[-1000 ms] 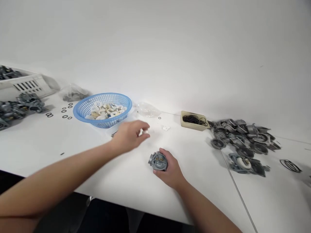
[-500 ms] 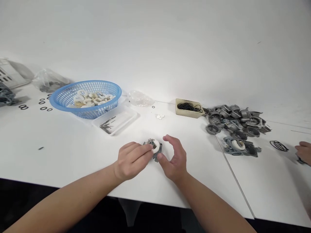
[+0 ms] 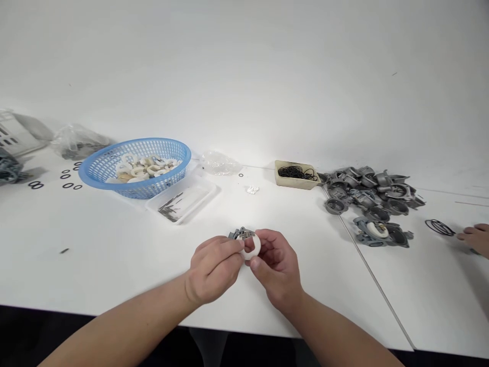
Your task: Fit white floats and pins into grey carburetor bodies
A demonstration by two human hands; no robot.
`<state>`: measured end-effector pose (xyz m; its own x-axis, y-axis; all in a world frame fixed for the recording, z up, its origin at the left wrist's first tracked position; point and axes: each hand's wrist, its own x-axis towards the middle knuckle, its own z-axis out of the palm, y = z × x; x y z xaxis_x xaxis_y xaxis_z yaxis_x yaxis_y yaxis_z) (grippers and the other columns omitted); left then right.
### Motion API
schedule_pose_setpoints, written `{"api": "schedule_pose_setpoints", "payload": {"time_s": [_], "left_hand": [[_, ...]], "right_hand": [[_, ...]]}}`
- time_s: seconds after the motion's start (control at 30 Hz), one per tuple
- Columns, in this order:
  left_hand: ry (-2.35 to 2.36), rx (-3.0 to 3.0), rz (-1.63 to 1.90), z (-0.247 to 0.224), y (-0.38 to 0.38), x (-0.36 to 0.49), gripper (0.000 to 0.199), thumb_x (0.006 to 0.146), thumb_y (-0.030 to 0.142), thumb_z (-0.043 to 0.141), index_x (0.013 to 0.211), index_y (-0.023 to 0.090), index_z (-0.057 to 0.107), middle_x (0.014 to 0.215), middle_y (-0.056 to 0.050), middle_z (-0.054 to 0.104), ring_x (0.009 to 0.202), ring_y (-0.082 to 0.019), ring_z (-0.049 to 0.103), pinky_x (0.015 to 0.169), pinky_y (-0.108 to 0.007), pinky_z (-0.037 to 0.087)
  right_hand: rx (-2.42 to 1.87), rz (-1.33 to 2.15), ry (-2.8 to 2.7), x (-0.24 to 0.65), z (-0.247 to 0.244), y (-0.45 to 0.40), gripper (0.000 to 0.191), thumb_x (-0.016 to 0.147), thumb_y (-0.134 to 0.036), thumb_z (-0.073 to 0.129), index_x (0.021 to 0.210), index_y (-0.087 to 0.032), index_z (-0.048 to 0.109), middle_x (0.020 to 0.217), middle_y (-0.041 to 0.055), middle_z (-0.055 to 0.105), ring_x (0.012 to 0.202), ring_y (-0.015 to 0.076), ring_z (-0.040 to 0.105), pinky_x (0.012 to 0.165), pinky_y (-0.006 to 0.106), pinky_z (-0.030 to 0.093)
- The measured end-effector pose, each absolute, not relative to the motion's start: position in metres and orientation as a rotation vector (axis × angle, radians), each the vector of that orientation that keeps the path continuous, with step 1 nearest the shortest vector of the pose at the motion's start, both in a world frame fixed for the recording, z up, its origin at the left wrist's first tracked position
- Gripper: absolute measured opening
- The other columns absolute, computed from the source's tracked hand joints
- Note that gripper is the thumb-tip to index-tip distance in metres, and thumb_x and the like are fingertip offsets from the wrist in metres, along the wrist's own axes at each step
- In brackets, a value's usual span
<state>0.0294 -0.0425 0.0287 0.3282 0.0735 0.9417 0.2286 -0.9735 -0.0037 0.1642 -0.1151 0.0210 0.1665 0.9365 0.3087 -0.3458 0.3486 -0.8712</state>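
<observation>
My left hand [image 3: 217, 267] pinches the left side of a white ring [image 3: 255, 250], its fingertips at the ring's edge. My right hand [image 3: 278, 267] has its thumb and fingers closed on the ring's right side. Right behind the ring is a small grey metal body [image 3: 239, 233], partly covered by the ring and my left fingers. Whether ring and body are joined cannot be made out.
A blue basket [image 3: 89, 176] of white rings and a white tray [image 3: 204, 196] with thin pins are at left. A cream box [image 3: 294, 182] holds black rings. Grey metal castings [image 3: 355, 188] lie at right, near another person's hand [image 3: 476, 238].
My right hand has closed from apart onto the ring's right side. The ring is now tilted up towards me, in front of the metal body. At far right, the other person's hand has shifted left.
</observation>
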Motion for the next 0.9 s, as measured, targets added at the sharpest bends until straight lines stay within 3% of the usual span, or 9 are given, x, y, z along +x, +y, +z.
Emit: {"api": "schedule_pose_setpoints", "payload": {"time_s": [0.17, 0.37, 0.63, 0.8, 0.9], "left_hand": [[-0.249, -2.455, -1.795, 0.028, -0.044, 0.03, 0.013, 0.07, 0.0, 0.065, 0.075, 0.011, 0.06, 0.091, -0.008, 0.065, 0.079, -0.015, 0.066, 0.066, -0.026, 0.061], [-0.225, -2.452, -1.831, 0.026, -0.045, 0.03, 0.016, 0.07, -0.002, 0.064, 0.079, 0.011, 0.061, 0.095, -0.008, 0.064, 0.085, -0.016, 0.065, 0.069, -0.027, 0.062], [-0.223, -2.541, -1.797, 0.025, -0.046, 0.036, 0.024, 0.071, 0.001, 0.064, 0.09, 0.015, 0.061, 0.101, -0.009, 0.067, 0.095, -0.02, 0.064, 0.073, -0.033, 0.061], [-0.465, -2.615, -1.88, 0.025, -0.04, 0.033, 0.019, 0.073, 0.008, 0.063, 0.089, 0.017, 0.06, 0.1, -0.009, 0.065, 0.091, -0.02, 0.062, 0.073, -0.036, 0.058], [-0.825, -2.73, -1.912, 0.018, -0.027, 0.027, 0.017, 0.077, 0.016, 0.062, 0.094, 0.017, 0.059, 0.101, -0.01, 0.065, 0.095, -0.019, 0.062, 0.079, -0.036, 0.055]], "right_hand": [[-0.651, 1.197, -0.866, 0.161, 0.022, -0.114, 0.032, 0.077, -0.027, 0.076, 0.105, -0.028, 0.06, 0.092, -0.0012, 0.065, 0.078, 0.0101, 0.059, 0.069, 0.022, 0.052], [-0.631, 1.24, -0.938, 0.164, 0.024, -0.116, 0.014, 0.081, -0.033, 0.07, 0.09, -0.023, 0.065, 0.094, 0.0013, 0.058, 0.077, 0.012, 0.054, 0.067, 0.025, 0.049], [-0.739, 0.966, -1.108, 0.168, 0.029, -0.115, 0.013, 0.081, -0.034, 0.069, 0.082, -0.025, 0.061, 0.109, 0.0051, 0.061, 0.111, 0.0248, 0.055, 0.094, 0.044, 0.046], [-1.0, 0.517, -1.331, 0.178, 0.025, -0.115, 0.007, 0.08, -0.022, 0.067, 0.081, -0.022, 0.06, 0.113, 0.0082, 0.062, 0.104, 0.0251, 0.061, 0.088, 0.042, 0.05], [-1.157, 0.252, -1.342, 0.185, 0.021, -0.11, 0.027, 0.073, -0.017, 0.072, 0.095, -0.023, 0.058, 0.11, 0.0087, 0.065, 0.104, 0.0268, 0.062, 0.086, 0.043, 0.052]]}}
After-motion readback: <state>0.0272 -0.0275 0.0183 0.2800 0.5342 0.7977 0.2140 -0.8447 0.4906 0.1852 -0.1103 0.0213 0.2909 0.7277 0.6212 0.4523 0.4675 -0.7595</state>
